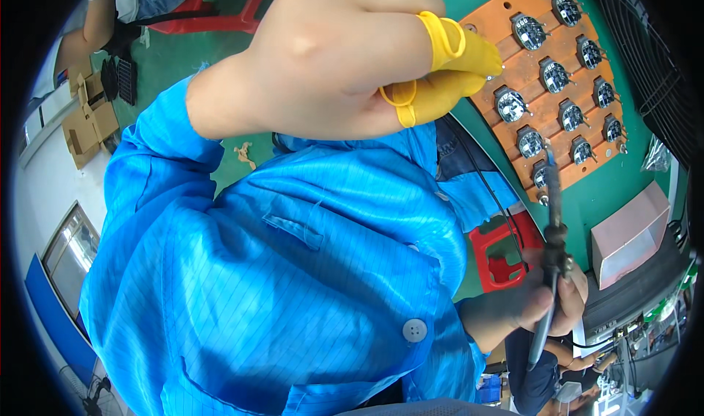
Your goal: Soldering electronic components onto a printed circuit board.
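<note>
My left hand (pixel 330 64) is raised at the top, with yellow finger cots (pixel 447 45) over its fingertips. Those fingers are pinched together by the near edge of an orange fixture plate (pixel 506 56); whatever is between them is too small to make out. Several round, shiny dark parts (pixel 554 76) with thin wire legs sit in rows on the plate. At the lower right, my right hand (pixel 568 298) is closed around a soldering iron (pixel 555 232), somewhat blurred. Its slim end points up at the plate's near corner, close to the parts there; contact cannot be told.
The plate rests on a green tabletop (pixel 469 126). Beyond it stand a pink open box (pixel 631 229), a clear plastic bag (pixel 655 154) and a black ribbed object (pixel 660 56). Red stools (pixel 488 258) stand below the table. Other people are at the upper left and lower right.
</note>
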Available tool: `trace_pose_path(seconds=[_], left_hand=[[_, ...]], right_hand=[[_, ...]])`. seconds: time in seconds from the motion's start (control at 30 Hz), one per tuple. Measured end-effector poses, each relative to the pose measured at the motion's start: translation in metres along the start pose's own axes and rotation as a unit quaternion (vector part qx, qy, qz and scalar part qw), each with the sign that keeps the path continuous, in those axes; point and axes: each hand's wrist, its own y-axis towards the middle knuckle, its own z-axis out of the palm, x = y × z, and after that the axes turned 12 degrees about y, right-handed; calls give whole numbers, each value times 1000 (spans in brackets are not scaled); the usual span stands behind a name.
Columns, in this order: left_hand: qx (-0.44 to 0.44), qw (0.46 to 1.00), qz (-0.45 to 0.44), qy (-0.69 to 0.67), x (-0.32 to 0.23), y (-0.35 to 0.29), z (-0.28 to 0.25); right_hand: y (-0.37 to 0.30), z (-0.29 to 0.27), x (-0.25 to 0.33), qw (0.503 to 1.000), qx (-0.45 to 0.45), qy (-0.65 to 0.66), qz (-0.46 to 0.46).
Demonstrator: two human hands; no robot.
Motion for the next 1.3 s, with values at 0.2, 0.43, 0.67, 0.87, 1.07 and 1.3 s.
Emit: trace_pose_path(seconds=[0.2, 0.43, 0.67, 0.87, 1.07, 1.3], left_hand=[[-28, 999, 33, 12, 4, -4, 4], [-49, 998, 32, 1, 1, -5, 24], [18, 998, 43, 35, 0, -4, 20], [33, 997, 59, 47, 3, -5, 19], [31, 999, -27, -21, -5, 18, 4], [41, 997, 73, 3, 7, 11, 5]], right_hand=[[7, 18, -6, 994, 94, -30, 50], [12, 27, -9, 994, 85, -54, 51], [15, 25, -10, 993, 105, -42, 42], [18, 26, -11, 992, 108, -63, 25], [16, 28, -10, 997, 47, -56, 35], [18, 28, -8, 996, 61, -47, 43]])
